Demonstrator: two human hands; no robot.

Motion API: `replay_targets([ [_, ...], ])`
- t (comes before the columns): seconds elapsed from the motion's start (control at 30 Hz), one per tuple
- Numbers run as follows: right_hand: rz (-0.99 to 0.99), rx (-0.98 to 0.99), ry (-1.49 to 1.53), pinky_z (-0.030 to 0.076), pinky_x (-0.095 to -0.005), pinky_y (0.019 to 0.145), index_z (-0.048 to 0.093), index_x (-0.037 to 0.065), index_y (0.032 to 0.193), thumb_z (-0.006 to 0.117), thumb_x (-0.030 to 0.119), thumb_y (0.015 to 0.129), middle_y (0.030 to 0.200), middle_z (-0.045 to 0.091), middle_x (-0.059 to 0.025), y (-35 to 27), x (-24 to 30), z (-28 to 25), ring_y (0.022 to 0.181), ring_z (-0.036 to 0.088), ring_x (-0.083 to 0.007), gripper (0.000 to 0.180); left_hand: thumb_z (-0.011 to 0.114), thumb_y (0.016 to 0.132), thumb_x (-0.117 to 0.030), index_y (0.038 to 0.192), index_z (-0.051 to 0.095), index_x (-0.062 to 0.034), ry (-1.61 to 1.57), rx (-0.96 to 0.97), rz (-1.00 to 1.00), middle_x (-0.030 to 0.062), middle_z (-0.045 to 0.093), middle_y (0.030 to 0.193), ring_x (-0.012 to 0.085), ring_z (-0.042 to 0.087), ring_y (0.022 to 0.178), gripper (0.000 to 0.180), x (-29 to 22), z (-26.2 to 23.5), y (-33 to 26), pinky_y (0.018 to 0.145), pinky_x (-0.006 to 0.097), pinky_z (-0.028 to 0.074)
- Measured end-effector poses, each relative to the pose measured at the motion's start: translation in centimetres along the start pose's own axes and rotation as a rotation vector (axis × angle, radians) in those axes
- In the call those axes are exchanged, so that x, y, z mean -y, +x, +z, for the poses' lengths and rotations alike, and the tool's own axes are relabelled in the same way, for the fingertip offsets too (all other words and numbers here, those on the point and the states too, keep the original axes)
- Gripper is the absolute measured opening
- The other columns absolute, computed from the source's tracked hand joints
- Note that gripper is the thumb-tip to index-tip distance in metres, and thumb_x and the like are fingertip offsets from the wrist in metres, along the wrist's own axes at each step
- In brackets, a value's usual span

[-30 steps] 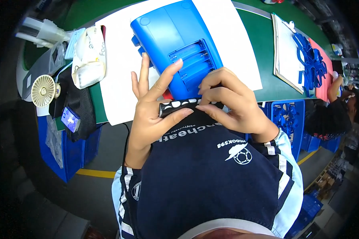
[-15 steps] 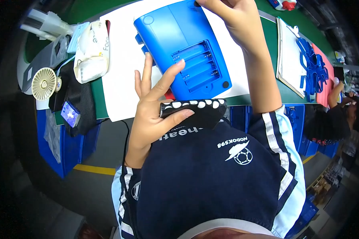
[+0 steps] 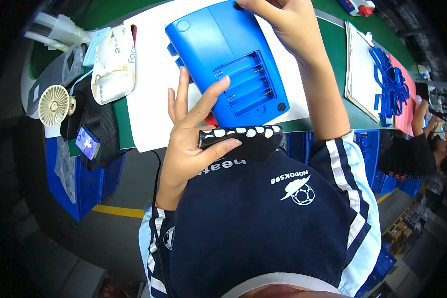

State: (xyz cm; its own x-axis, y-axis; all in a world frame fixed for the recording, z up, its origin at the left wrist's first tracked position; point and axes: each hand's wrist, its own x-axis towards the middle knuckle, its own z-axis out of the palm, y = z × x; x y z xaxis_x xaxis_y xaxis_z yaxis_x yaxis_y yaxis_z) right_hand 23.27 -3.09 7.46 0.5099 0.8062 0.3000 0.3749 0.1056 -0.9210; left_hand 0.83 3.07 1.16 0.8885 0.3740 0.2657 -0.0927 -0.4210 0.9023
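1. The desk (image 3: 333, 35) has a green top and carries a white sheet (image 3: 149, 99), probably there as a clean, soft work surface for the piece being handled.
2. A blue plastic case (image 3: 223, 54) lies back-up on the sheet, its open battery bay with ribbed slots facing the person, so the bay is easy to reach.
3. The left hand (image 3: 188, 134) is open, fingers spread. The index fingertip presses the near edge of the case by the battery bay, apparently steadying it, while the thumb rests on a black strip with white dots (image 3: 241, 136) lying at the desk edge against the person's dark shirt.
4. The right hand (image 3: 278, 20) reaches over the far corner of the case, fingers curled on its top edge. The rim cuts the fingertips off, so I cannot tell whether it grips anything.
5. To the right, a white tray (image 3: 362, 74) holds blue plastic parts (image 3: 390, 84), kept within arm's reach.
6. To the left lie a cream pouch (image 3: 111, 67), a small white fan (image 3: 53, 104) and a black bag (image 3: 97, 124), pushed aside off the sheet.
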Motion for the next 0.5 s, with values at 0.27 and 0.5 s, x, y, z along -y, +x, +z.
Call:
replay_targets([
  [0.27, 0.012, 0.007, 0.018, 0.041, -0.0190, 0.064, 0.059, -0.001, 0.083, 0.064, 0.011, 0.079, 0.080, 0.059, -0.0014, 0.1, 0.3, 0.2, 0.069, 0.050, -0.0045, 0.014, 0.072, 0.067, -0.039, 0.126, 0.051, -0.0150, 0.018, 0.017, -0.013, 0.0050, 0.048, 0.132, 0.0341, 0.006, 0.137, 0.068, 0.1, -0.2, -0.1, 0.105, 0.052, -0.009],
  [0.5, -0.061, 0.054, 0.295, 0.043, -0.0212, 0.076, 0.053, 0.001, 0.091, 0.063, 0.004, 0.078, 0.094, 0.056, -0.0050, 0.3, -1.0, 0.3, 0.084, 0.052, -0.0077, 0.017, 0.072, 0.067, -0.039, 0.127, 0.050, -0.0148, 0.002, 0.002, 0.003, 0.0084, 0.049, 0.131, 0.0348, 0.006, 0.137, 0.069, -0.2, 0.0, -0.1, 0.104, 0.052, -0.009],
])
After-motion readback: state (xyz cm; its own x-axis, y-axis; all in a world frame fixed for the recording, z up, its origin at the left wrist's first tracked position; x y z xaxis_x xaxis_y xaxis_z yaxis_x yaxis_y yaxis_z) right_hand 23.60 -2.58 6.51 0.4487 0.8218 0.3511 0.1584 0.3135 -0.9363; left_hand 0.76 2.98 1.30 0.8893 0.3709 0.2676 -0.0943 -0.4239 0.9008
